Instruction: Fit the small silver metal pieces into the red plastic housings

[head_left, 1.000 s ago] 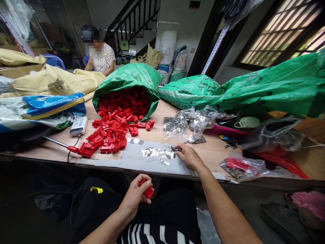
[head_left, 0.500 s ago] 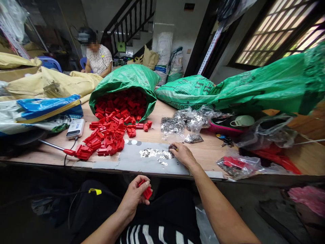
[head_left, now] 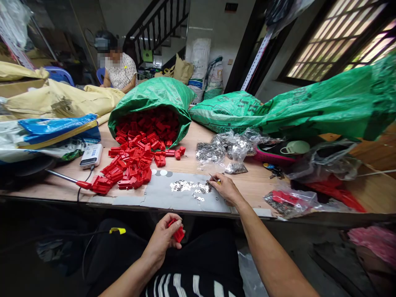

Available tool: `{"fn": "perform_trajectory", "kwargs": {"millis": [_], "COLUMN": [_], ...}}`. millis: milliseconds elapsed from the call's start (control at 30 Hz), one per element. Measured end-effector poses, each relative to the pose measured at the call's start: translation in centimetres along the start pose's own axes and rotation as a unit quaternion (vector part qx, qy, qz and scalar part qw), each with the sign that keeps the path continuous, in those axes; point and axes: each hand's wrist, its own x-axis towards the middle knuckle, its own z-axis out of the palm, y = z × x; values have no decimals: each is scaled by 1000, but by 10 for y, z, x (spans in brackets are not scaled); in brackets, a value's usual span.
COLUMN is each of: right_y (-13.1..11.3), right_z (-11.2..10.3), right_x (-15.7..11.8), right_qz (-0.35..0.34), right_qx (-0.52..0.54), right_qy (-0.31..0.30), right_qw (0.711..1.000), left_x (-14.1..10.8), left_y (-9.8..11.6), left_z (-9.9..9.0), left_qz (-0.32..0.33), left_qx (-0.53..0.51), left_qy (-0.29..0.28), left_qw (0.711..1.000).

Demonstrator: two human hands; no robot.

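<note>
My left hand (head_left: 165, 233) is closed around a red plastic housing (head_left: 178, 234), held above my lap in front of the table edge. My right hand (head_left: 225, 189) is over the right end of a grey mat (head_left: 157, 198). Its fingers are closed on a thin tool with a yellow part (head_left: 219, 181), whose exact kind I cannot make out. Just left of those fingertips lie many small shiny metal plates (head_left: 182, 185), spread across the mat. Farther left a heap of red plastic housings (head_left: 133, 165) spills from a green sack (head_left: 154, 93).
Clear bags of metal plates (head_left: 210, 152) lie behind my right hand. Another plastic bag (head_left: 287, 202) rests at the right edge. A white power bank (head_left: 92, 156) with a cable stands left of the heap. Across the table sits another person (head_left: 119, 72).
My right hand has shifted slightly right, away from the metal plates, and the thin tool in its fingers shows more. My left hand stays nearly still with the red housing.
</note>
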Motion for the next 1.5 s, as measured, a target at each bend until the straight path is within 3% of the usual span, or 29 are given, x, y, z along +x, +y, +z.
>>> {"fn": "perform_trajectory", "kwargs": {"millis": [233, 400, 533, 867, 1267, 1500], "right_y": [3, 7, 11, 3, 5, -6], "right_z": [-3, -6, -8, 1, -3, -10], "right_x": [-27, -46, -46, -42, -43, -50], "right_qz": [-47, -41, -3, 1, 18, 17], "right_qx": [15, 32, 30, -38, -44, -6], "right_qy": [19, 10, 19, -6, 0, -86], "right_qw": [999, 999, 999, 999, 999, 996], "left_x": [-2, -2, -2, -3, -1, 1], "left_y": [1, -2, -3, -5, -7, -6], "left_z": [0, 1, 1, -2, -2, -1], "left_qz": [-8, -10, -12, -7, -13, -14], "left_qx": [-8, -8, 0, 5, 6, 11], "left_qy": [10, 2, -2, -4, -7, -7], "left_qw": [1000, 1000, 1000, 1000, 1000, 1000]}}
